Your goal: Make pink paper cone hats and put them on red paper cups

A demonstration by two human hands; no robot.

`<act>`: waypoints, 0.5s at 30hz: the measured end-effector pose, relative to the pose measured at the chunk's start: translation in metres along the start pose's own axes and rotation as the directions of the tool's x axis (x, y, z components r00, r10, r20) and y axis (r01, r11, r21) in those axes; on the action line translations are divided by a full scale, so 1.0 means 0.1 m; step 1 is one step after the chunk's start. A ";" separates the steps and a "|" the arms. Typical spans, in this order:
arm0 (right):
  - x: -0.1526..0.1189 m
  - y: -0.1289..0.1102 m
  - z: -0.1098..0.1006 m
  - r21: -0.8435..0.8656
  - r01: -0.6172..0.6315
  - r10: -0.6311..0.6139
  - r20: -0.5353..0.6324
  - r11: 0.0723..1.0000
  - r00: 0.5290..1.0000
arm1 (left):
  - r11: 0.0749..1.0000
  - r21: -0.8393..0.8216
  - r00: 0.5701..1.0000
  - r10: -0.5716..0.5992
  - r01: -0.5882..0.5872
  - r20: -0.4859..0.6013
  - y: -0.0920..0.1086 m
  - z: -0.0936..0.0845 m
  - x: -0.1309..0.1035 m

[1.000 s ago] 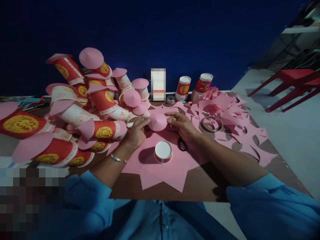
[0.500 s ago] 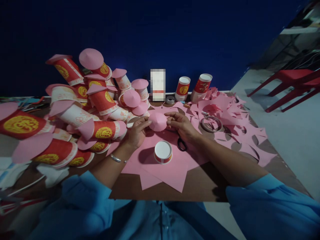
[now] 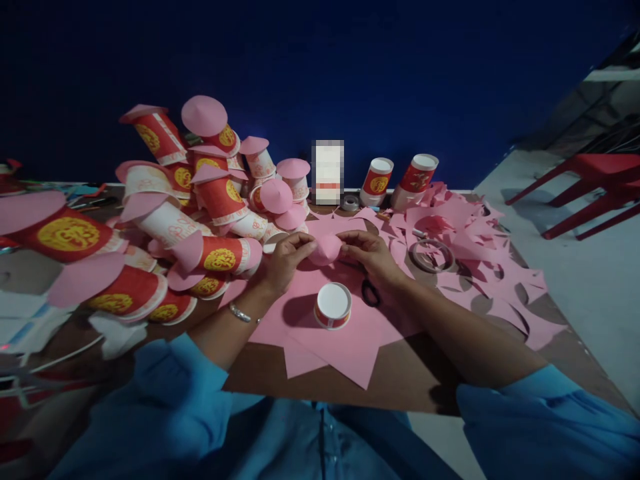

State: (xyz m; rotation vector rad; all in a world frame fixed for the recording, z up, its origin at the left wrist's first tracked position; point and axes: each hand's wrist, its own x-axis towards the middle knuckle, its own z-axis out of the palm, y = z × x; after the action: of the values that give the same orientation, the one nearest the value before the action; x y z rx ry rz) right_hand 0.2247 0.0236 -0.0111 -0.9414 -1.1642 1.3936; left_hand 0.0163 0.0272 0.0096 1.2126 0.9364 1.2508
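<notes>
Between my two hands is a small pink paper cone [image 3: 327,249], its point facing up and toward me. My left hand [image 3: 286,261] pinches its left edge with thumb and fingers. On the opposite edge, my right hand [image 3: 371,256] pinches the paper the same way. Just below them a paper cup [image 3: 334,305] stands upside down, white base up, on pink paper sheets [image 3: 320,353]. Right of the cup lie the black scissors handles [image 3: 371,292]; their blades are hidden.
Paper cups with pink cone tops [image 3: 220,197] are heaped at the left. Two cup stacks [image 3: 379,181] stand at the back, near a roll of tape [image 3: 351,203]. Pink paper scraps [image 3: 450,220] and a larger tape roll [image 3: 433,255] lie right. A red stool [image 3: 595,173] stands beyond the table.
The view has shifted a little, so everything sits slightly further right. The cone looks narrower and more steeply pointed between my hands, which keep their pinch on it.
</notes>
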 end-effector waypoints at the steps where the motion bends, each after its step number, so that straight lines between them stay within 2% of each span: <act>1: 0.00 -0.01 0.00 -0.058 0.036 -0.037 -0.023 0.998 0.999 | 0.995 0.073 0.998 0.062 -0.062 -0.001 0.02 0.00 -0.01; 5: -0.01 -0.05 0.02 -0.246 0.116 -0.153 -0.137 0.962 0.979 | 0.890 0.364 0.958 0.283 -0.275 0.032 0.10 0.02 -0.04; 7: -0.02 -0.06 0.05 -0.229 0.095 -0.132 -0.153 0.969 0.979 | 0.792 0.480 0.917 0.393 -0.377 0.071 0.13 0.01 -0.06; 9: -0.05 -0.08 0.08 -0.180 0.050 -0.069 -0.097 0.982 0.993 | 0.682 0.566 0.868 0.478 -0.463 0.133 0.15 0.00 -0.08; 12: -0.11 -0.13 0.15 -0.157 0.017 -0.015 0.015 0.987 1.000 | 0.532 0.667 0.822 0.523 -0.521 0.225 0.15 -0.03 -0.09; 15: -0.14 -0.17 0.19 -0.152 0.017 -0.010 0.045 0.988 0.999 | 0.396 0.738 0.801 0.503 -0.547 0.324 0.18 -0.06 -0.09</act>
State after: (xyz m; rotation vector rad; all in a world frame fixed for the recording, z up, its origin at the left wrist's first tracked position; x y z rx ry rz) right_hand 0.2125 0.0063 0.0092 -1.0114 -1.3228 1.3353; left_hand 0.0061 0.0173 0.0250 2.4430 1.1857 1.2725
